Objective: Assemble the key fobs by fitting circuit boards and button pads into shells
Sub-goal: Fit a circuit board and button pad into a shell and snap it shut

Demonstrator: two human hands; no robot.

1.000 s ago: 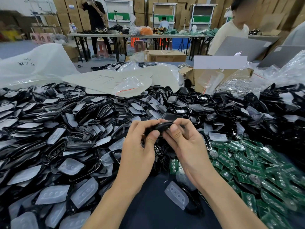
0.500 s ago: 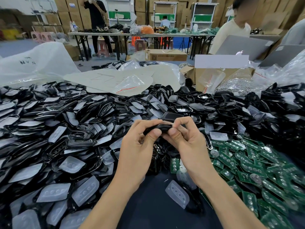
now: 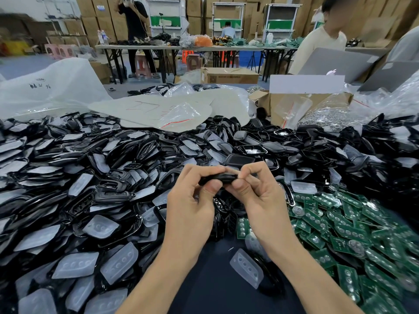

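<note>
Pinching a black key fob (image 3: pixel 218 178) between both my hands, left hand (image 3: pixel 192 209) and right hand (image 3: pixel 260 200) gripping its ends, above the surface (image 3: pixel 217 288). Black shells (image 3: pixel 90 177) left, green circuit boards (image 3: pixel 353 234) right, clear button pad (image 3: pixel 247 267) below.

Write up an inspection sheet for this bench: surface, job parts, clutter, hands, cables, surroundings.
Surface: dark tabletop, bare only near the person.
Job's things: black fob shell held above the heap; black shells heaped left and centre; translucent button pads mixed among them; green circuit boards heaped right.
Clutter: plastic bags, open cardboard box and bag of silvery metal parts at the far edge.
Hands: left hand and right hand both pinch the fob shell.
Cables: nothing seen.
Surroundings: folding tables, stacked cartons, laptops, person in a cream top.
</note>
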